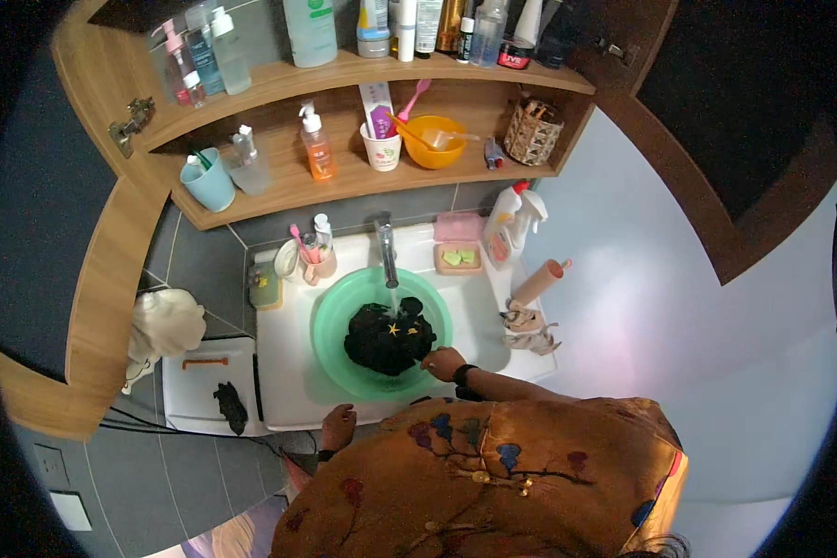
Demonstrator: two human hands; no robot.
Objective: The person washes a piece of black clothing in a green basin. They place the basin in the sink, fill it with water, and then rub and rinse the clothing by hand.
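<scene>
A green plastic basin [329, 357] stands in the white sink [482, 321]. Bunched inside it lies a black garment [381, 342] with small yellow star-like marks. Water runs onto the cloth from the chrome faucet [387, 251]. At the basin's right rim my right hand [445, 364], with a dark band on the wrist, has its fingers closed at the garment's edge. My left hand [338, 428] hangs by the sink's front edge, apart from the basin, its fingers loosely extended and holding nothing that I can see.
Over the sink hangs an open wooden cabinet [344, 76] with bottles, cups and an orange bowl [434, 153]. Soap sits in a pink dish [458, 259]; spray bottles [514, 226] stand at the back right. A white lidded surface [188, 395] at left bears a dark cloth [231, 407].
</scene>
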